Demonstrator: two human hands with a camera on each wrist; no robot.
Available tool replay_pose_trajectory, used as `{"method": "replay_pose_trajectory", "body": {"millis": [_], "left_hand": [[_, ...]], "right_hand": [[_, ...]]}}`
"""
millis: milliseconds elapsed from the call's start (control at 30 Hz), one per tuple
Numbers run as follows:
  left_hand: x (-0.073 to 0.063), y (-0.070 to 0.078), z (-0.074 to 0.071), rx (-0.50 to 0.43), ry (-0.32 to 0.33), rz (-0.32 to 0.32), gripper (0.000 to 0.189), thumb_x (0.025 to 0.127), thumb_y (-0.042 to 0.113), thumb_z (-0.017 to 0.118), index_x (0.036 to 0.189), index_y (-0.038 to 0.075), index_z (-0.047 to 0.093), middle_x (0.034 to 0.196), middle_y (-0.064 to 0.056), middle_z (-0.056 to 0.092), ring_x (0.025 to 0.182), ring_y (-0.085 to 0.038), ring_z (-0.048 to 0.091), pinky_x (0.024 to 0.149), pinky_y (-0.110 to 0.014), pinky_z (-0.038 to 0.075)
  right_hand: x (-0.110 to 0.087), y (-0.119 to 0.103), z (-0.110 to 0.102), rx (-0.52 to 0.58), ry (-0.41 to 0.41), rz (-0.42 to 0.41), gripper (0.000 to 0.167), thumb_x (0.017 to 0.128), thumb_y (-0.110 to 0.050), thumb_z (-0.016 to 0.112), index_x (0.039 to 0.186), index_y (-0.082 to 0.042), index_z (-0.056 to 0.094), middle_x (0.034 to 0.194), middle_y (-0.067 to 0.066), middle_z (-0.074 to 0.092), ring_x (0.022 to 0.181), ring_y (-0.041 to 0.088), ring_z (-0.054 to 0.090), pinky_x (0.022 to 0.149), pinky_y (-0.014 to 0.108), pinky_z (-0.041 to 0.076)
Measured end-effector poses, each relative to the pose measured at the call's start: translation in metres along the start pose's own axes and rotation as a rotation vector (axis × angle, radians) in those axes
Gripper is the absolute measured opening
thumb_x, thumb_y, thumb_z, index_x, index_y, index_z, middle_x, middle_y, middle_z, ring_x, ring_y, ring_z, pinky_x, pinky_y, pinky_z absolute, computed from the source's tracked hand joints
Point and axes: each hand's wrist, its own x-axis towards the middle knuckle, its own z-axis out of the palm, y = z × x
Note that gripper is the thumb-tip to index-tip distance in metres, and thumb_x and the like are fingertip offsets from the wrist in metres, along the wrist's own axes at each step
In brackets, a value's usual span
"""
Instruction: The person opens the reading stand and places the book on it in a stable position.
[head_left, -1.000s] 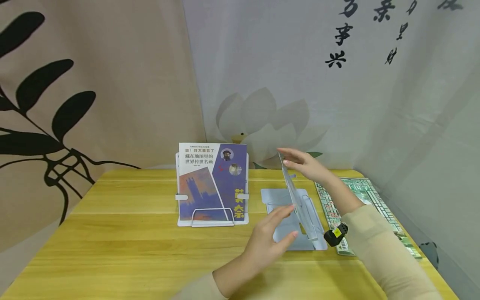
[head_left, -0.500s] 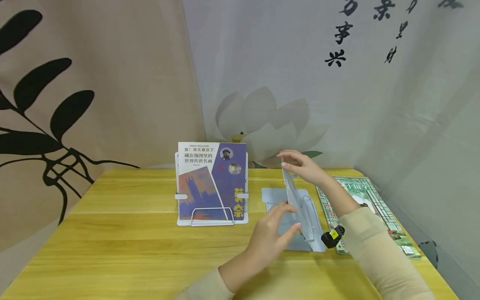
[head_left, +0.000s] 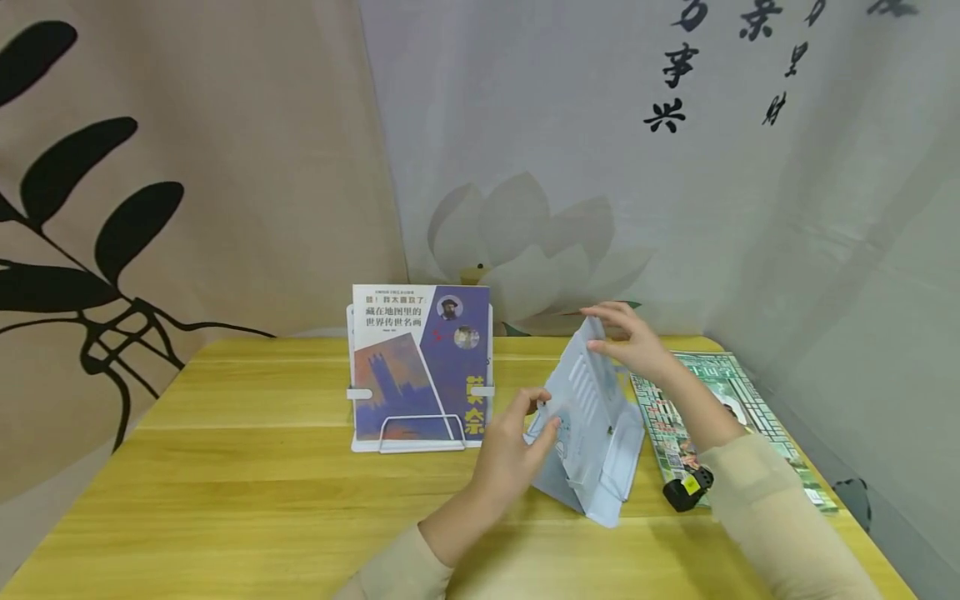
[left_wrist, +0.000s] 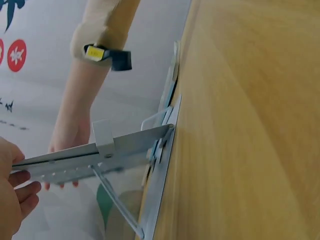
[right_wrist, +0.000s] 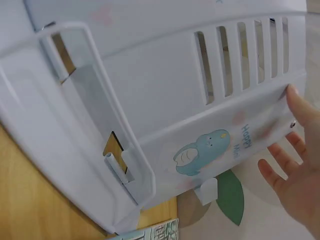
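A pale blue-grey metal book stand (head_left: pixel 581 400) is unfolded on the table, its slotted back panel tilted up from a flat base. My right hand (head_left: pixel 637 346) pinches the panel's upper right edge, thumb in front and fingers behind. At the panel's left edge, my left hand (head_left: pixel 510 454) holds on with thumb and fingers. From the side, the left wrist view shows a thin metal strut (left_wrist: pixel 117 202) between panel and base. A blue cartoon whale (right_wrist: pixel 202 152) and a wire page holder (right_wrist: pixel 107 82) appear on the panel's front in the right wrist view.
Left of my hands, a purple and white book (head_left: pixel 420 367) stands upright on a white book stand (head_left: pixel 367 447). Green illustrated books or magazines (head_left: pixel 720 383) lie at the table's right side, under my right forearm. A printed curtain (head_left: pixel 517 125) hangs behind the wooden table (head_left: pixel 262 483).
The book stand has turned so its panel's front faces more toward the head camera. My right hand moved right with the top edge; my left hand shifted slightly left along with its side.
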Motion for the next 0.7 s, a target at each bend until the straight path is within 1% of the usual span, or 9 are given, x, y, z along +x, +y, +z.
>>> {"method": "replay_pose_trajectory", "body": {"millis": [100,200,267,333,400,567,633,700], "left_hand": [[0.002,-0.005,-0.003,0.014,0.008,0.004,0.036,0.083,0.004,0.073,0.116,0.006,0.059,0.107,-0.009,0.068,0.092,-0.022,0.064,0.078,-0.033,0.054],[0.005,-0.01,-0.006,0.022,0.025,0.023,0.041,0.082,0.004,0.075,0.12,0.006,0.06,0.106,-0.011,0.068,0.088,-0.023,0.064,0.075,-0.037,0.054],[0.007,-0.013,-0.009,0.027,0.023,0.027,0.043,0.082,0.004,0.075,0.122,0.006,0.061,0.107,-0.011,0.068,0.088,-0.022,0.064,0.076,-0.037,0.054],[0.01,-0.017,-0.012,0.024,0.011,0.03,0.044,0.082,0.004,0.075,0.124,0.005,0.061,0.109,-0.011,0.068,0.089,-0.022,0.065,0.077,-0.037,0.054],[0.013,-0.019,-0.015,0.024,-0.009,0.029,0.044,0.083,0.004,0.074,0.126,0.004,0.061,0.112,-0.01,0.068,0.091,-0.02,0.065,0.079,-0.033,0.054],[0.02,-0.025,-0.021,0.049,-0.058,0.024,0.045,0.086,0.006,0.072,0.129,0.005,0.059,0.113,-0.009,0.067,0.093,-0.017,0.066,0.082,-0.027,0.052],[0.022,-0.026,-0.023,0.063,-0.076,0.022,0.045,0.086,0.006,0.072,0.129,0.005,0.059,0.113,-0.009,0.067,0.093,-0.017,0.066,0.082,-0.028,0.052],[0.025,-0.027,-0.025,0.07,-0.094,0.012,0.044,0.087,0.006,0.071,0.129,0.005,0.059,0.112,-0.009,0.068,0.091,-0.016,0.066,0.08,-0.03,0.053]], "right_hand": [[-0.006,0.003,-0.003,-0.005,0.028,0.023,0.054,0.09,-0.01,0.067,0.14,-0.006,0.048,0.142,0.016,0.032,0.118,0.039,0.039,0.097,0.061,0.032],[-0.012,0.005,-0.007,-0.013,0.057,0.04,0.055,0.088,-0.014,0.07,0.14,-0.01,0.05,0.141,0.013,0.033,0.113,0.034,0.04,0.095,0.058,0.034],[-0.016,0.006,-0.008,-0.029,0.075,0.046,0.056,0.088,-0.014,0.07,0.14,-0.011,0.05,0.141,0.014,0.033,0.111,0.033,0.041,0.092,0.056,0.036],[-0.02,0.006,-0.008,-0.048,0.094,0.051,0.057,0.087,-0.014,0.071,0.14,-0.011,0.05,0.141,0.015,0.033,0.11,0.033,0.042,0.089,0.053,0.037],[-0.023,0.004,-0.008,-0.066,0.115,0.05,0.057,0.087,-0.013,0.071,0.14,-0.01,0.05,0.14,0.016,0.033,0.108,0.032,0.042,0.086,0.05,0.039],[-0.029,-0.003,-0.005,-0.058,0.166,0.055,0.057,0.085,-0.003,0.071,0.138,-0.005,0.05,0.137,0.02,0.034,0.102,0.035,0.042,0.077,0.043,0.04],[-0.031,-0.001,-0.005,-0.055,0.178,0.06,0.058,0.085,-0.002,0.071,0.138,-0.005,0.05,0.137,0.02,0.034,0.1,0.036,0.041,0.074,0.04,0.04],[-0.032,0.002,-0.005,-0.068,0.189,0.07,0.059,0.085,-0.004,0.072,0.139,-0.007,0.05,0.137,0.019,0.034,0.099,0.033,0.042,0.074,0.036,0.039]]}}
